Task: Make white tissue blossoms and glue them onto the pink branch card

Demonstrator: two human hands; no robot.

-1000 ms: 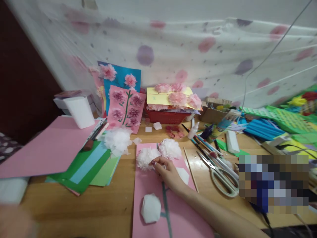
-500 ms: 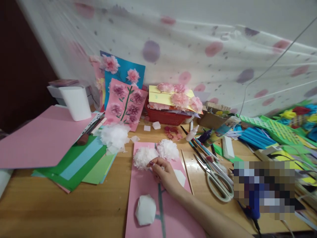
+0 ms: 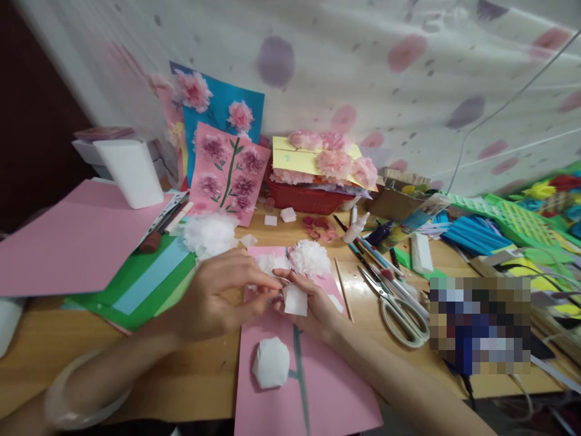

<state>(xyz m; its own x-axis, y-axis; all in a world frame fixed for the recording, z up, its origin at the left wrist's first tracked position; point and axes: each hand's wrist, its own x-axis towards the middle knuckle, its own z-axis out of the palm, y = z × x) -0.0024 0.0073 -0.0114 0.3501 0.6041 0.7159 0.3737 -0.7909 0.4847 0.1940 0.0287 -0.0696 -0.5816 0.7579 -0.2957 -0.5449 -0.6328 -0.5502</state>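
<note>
In the head view my right hand [image 3: 318,309] is closed on a small white paper square [image 3: 296,301], held over a pink sheet [image 3: 340,387]. My left hand [image 3: 222,290] has come up beside it, thumb and fingers pinched together at the right fingertips; what it pinches is too small to make out. On the pink sheet, a fluffy white paper flower [image 3: 311,259] stands behind my hands, and a second white flower [image 3: 267,262] is partly hidden by them. A grey-green painted stem [image 3: 299,369] runs down the sheet beside a white rounded paper disc [image 3: 271,362].
Loose white tissue paper [image 3: 209,233] is heaped behind my left hand. Scissors [image 3: 399,315] and a thin wooden stick [image 3: 344,287] lie right of the sheet. A glue bottle [image 3: 356,228], a red basket [image 3: 299,200] and finished flower cards [image 3: 227,175] stand behind.
My left hand has entered from the left and met my right hand. A white paper square now shows in my right hand, which has turned and drawn slightly back from the flower.
</note>
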